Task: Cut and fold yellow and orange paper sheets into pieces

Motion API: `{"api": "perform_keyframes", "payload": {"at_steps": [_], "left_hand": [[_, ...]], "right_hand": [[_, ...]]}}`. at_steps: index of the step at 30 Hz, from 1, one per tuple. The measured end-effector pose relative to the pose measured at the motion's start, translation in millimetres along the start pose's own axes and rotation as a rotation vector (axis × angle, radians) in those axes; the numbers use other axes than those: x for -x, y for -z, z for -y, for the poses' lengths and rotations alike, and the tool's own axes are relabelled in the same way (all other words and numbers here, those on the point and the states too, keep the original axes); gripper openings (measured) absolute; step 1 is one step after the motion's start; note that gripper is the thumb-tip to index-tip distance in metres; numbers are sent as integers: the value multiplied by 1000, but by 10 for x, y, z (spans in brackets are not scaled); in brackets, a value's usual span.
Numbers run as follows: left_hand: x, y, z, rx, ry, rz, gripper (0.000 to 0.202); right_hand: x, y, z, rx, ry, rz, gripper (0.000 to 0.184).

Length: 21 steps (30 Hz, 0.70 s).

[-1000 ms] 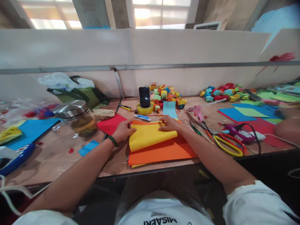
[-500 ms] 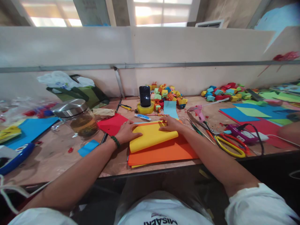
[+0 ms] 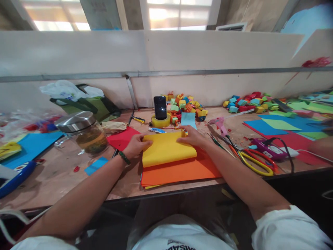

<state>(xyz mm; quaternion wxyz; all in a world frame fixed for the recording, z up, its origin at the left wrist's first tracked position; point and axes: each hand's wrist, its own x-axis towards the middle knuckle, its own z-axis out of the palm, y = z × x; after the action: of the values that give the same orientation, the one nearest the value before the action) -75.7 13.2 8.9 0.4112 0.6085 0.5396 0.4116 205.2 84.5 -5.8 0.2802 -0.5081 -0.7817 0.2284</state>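
Observation:
A yellow sheet [image 3: 169,151] is curled over on itself above a stack of orange sheets [image 3: 179,173] at the table's front edge. My left hand [image 3: 137,146], with a green bead bracelet [image 3: 124,157] at its wrist, pinches the sheet's far left corner, thumb on top. At the far right part of the same sheet, my right hand [image 3: 194,138] has its thumb on top and its fingers over the far edge. The undersides of both grips are hidden. A red sheet [image 3: 122,137] lies just left of my left hand.
Scissors with yellow handles [image 3: 256,163], a pink glue gun [image 3: 220,124] and a purple device [image 3: 269,148] lie to the right. A glass jug [image 3: 91,140] stands left. Behind the sheets are a phone [image 3: 160,107], a tape roll [image 3: 160,121] and small coloured blocks [image 3: 182,104].
The yellow sheet's curled part has been spread flatter and squarer. My left hand has moved from resting on its left side to pinching its far left corner.

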Motion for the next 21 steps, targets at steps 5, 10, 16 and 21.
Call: {"api": "perform_keyframes", "payload": {"at_steps": [5, 10, 16, 21], "left_hand": [[56, 2, -155, 371, 7, -103, 47], [63, -4, -189, 600, 82, -105, 41], [37, -13, -117, 619, 86, -157, 37], [63, -35, -102, 536, 35, -160, 43]], "right_hand": [[13, 106, 99, -691, -130, 49, 59], [11, 99, 146, -801, -77, -105, 45], [76, 133, 224, -869, -26, -143, 49], [141, 121, 284, -902, -106, -102, 50]]}}
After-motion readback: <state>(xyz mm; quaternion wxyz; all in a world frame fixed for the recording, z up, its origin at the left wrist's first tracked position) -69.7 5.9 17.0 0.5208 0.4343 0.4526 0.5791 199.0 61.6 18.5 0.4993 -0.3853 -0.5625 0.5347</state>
